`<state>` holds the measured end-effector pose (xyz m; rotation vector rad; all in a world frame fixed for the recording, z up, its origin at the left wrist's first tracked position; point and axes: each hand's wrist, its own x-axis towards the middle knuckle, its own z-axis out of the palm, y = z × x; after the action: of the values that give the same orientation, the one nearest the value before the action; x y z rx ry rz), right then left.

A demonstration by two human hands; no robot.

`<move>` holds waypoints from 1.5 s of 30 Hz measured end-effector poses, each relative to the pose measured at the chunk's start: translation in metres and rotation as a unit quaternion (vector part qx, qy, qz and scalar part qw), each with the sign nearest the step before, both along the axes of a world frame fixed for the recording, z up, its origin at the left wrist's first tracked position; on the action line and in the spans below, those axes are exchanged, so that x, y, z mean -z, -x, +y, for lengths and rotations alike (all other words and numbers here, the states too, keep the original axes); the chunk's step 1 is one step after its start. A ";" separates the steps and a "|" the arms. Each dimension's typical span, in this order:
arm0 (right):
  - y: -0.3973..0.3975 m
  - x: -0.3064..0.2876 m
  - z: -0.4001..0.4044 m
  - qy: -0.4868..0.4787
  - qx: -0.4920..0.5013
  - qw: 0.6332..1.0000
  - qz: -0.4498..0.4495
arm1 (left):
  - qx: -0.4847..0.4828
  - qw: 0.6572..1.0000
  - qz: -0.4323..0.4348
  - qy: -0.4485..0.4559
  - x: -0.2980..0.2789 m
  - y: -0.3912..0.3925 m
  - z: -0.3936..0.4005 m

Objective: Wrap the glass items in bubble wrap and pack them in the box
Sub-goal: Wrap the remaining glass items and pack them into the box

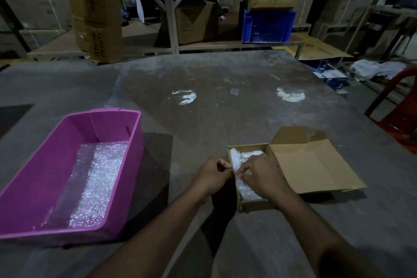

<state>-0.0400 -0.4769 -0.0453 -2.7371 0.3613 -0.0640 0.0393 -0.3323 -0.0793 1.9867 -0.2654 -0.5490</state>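
Note:
A small cardboard box (255, 205) stands open on the table, its lid (309, 165) folded out to the right. Bubble-wrapped bundles (244, 157) lie inside it; the glass under the wrap is hidden. My right hand (262, 175) reaches into the box with curled fingers that pinch the wrap. My left hand (214, 175) sits at the box's left wall, fingers curled, pinching the wrap's edge there. A pink plastic tub (45, 178) at the left holds sheets of bubble wrap (94, 185).
The grey table (225, 108) stretches ahead, with two bright light reflections on it. Behind it are a tall cardboard carton (97, 11), shelving, a blue crate (267, 26) and stacked boxes. A red chair (399, 108) stands at the right edge.

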 end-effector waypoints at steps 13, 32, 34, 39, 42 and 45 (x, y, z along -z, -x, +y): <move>0.003 -0.007 0.016 0.195 -0.076 0.970 0.123 | -0.030 0.991 -0.080 -0.105 -0.014 -0.013 -0.026; 0.046 -0.007 0.015 0.055 -0.091 0.991 0.077 | -0.023 0.981 -0.096 -0.170 -0.034 -0.021 -0.042; 0.046 -0.010 0.014 0.060 -0.095 0.990 0.081 | -0.020 0.978 -0.104 -0.179 -0.036 -0.021 -0.042; 0.054 -0.008 0.019 0.133 -0.121 0.981 0.072 | -0.009 0.974 -0.122 -0.192 -0.038 -0.019 -0.041; 0.060 -0.002 0.019 0.117 -0.125 0.983 0.065 | -0.008 0.974 -0.125 -0.190 -0.036 -0.019 -0.040; 0.061 -0.003 0.015 0.052 -0.117 0.988 0.082 | -0.007 0.975 -0.125 -0.184 -0.034 -0.020 -0.040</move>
<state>-0.1013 -0.4617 -0.0425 -2.8751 0.0786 0.2126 0.0590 -0.3722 -0.0450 2.4202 -0.3209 -0.3554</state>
